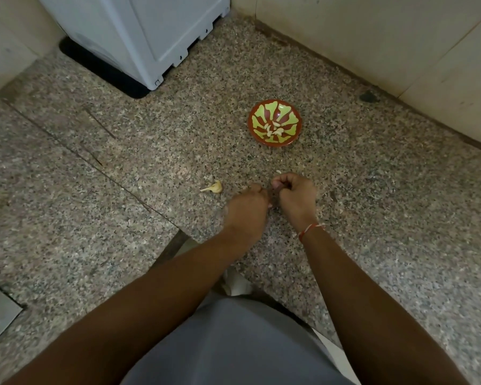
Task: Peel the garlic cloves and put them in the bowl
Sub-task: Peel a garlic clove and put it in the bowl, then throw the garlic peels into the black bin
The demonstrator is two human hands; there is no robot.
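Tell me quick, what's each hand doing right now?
Left hand: fingers curled; what it pinches is hidden.
Right hand: fingers curled against the left; what it holds is hidden too.

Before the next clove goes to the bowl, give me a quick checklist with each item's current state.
1. Bowl upright on the counter: ok.
2. Peeled cloves already inside the bowl: ok.
3. Left hand and right hand together, fingers curled: ok.
4. Clove between the hands fully peeled: cannot tell, hidden.
5. Path from hands to bowl unobstructed: ok.
6. Garlic piece left of the hands peeled: not ok, skin on.
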